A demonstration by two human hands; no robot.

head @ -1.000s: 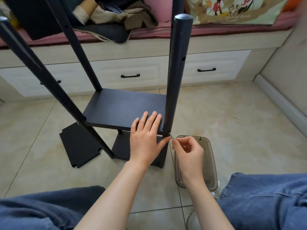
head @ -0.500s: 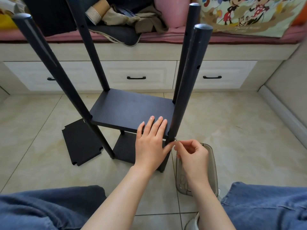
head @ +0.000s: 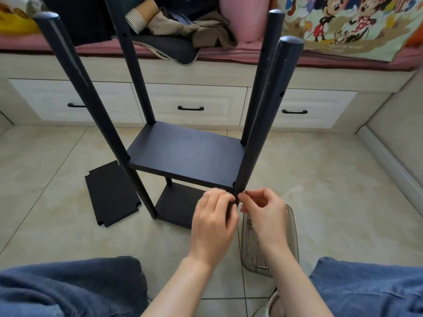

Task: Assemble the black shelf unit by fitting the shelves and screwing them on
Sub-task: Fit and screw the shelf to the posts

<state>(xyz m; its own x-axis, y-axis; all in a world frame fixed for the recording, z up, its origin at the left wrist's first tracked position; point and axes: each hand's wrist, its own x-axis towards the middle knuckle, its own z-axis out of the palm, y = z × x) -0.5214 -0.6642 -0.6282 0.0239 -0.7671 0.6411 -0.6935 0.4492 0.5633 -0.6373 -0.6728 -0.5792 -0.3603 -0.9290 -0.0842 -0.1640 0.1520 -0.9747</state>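
Noting black shelf unit (head: pixel 187 156) standing upright at centre frame, two shelves seated low between four posts; judging it stiff, fairly light, liable to tip, best held low on a post. Noting loose shelf panel (head: pixel 112 195) lying flat at lower left. Finding left hand (head: pixel 212 223) curling round near right post (head: pixel 263 124) at the shelf corner, bracing it. Finding right hand (head: pixel 263 209) pinching small screw (head: pixel 243 192) against that post; judging it slick and easily dropped.

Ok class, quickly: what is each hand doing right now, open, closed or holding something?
Left hand: grips the near post.
Right hand: pinches a small screw at that post.
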